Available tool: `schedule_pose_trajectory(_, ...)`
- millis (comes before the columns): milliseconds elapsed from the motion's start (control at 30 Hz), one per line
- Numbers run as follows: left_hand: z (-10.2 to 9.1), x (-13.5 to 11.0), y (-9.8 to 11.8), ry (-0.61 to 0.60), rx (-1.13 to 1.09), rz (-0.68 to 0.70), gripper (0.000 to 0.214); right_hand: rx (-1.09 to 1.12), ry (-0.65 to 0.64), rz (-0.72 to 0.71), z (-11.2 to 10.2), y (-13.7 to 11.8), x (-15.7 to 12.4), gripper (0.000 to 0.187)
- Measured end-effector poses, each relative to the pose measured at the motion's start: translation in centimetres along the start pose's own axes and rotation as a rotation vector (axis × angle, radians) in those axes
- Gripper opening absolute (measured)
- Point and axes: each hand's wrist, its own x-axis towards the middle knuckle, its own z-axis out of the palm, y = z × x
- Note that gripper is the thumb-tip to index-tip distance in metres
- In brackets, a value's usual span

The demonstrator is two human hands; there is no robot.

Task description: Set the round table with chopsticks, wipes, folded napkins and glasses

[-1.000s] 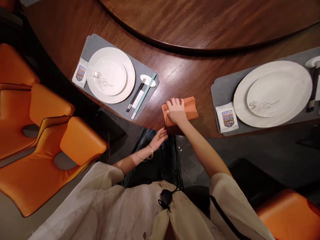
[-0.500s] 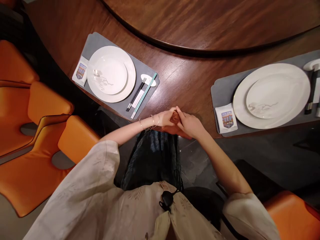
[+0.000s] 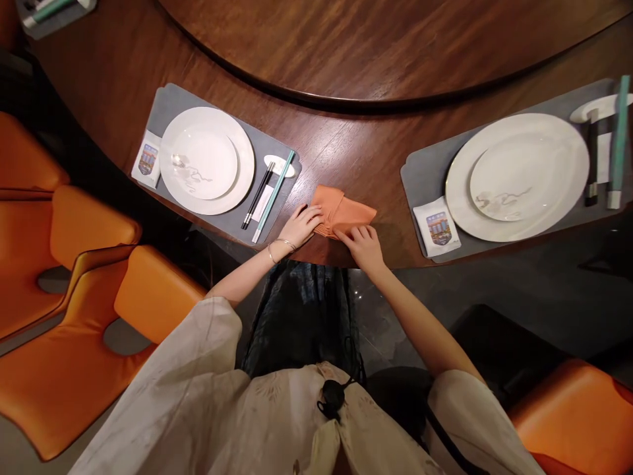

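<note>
An orange cloth napkin [image 3: 349, 206] lies on the wooden table near its front edge, folded, with narrow pleats gathered along its near side. My left hand [image 3: 299, 228], a bangle at its wrist, has its fingers over the left end of the pleats. From the right, my right hand [image 3: 364, 245] holds the near edge, thumb and forefinger at the pleats and the other fingers bent over the cloth. Both hands hide part of the napkin's lower border.
Grey placemats flank the napkin: stacked white plates [image 3: 208, 161] with black and turquoise chopsticks [image 3: 274, 196] on the left, more plates [image 3: 517, 177] on the right. Each has a printed packet, such as this packet [image 3: 437, 227]. A raised round turntable [image 3: 395, 46] lies beyond. Orange chairs [image 3: 93, 218] stand left.
The napkin was bunched between my two hands above the table edge. Now it lies spread on the tabletop, and my hands have parted to either side of its pleats.
</note>
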Motion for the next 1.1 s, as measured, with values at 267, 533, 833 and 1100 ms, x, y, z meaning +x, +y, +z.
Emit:
schedule_pose_trajectory(267, -2.5, -0.2, 3.2, -0.055, -0.007, -0.138, 0.068, -0.03, -0.082, -0.105, -1.6, -0.7, 1.8, 0.048)
schedule_pose_trajectory(533, 1.9, 1.1, 4.5, 0.083, 0.154, -0.394, 0.057, 0.114, 0.027, -0.034, -0.3, 0.3, -0.5, 0.04)
schedule_pose_trajectory(833, 3.4, 1.0, 3.7, 0.277, -0.231, -0.425, 0.059, 0.392, 0.112, -0.008, -3.0, 3.3, 2.4, 0.024)
schedule_pose_trajectory(1100, 4.1, 2.8, 4.3, 0.499, -0.531, -0.589, 0.047, 0.183, -0.136, -0.137, -2.1, 2.0, 11.3, 0.015)
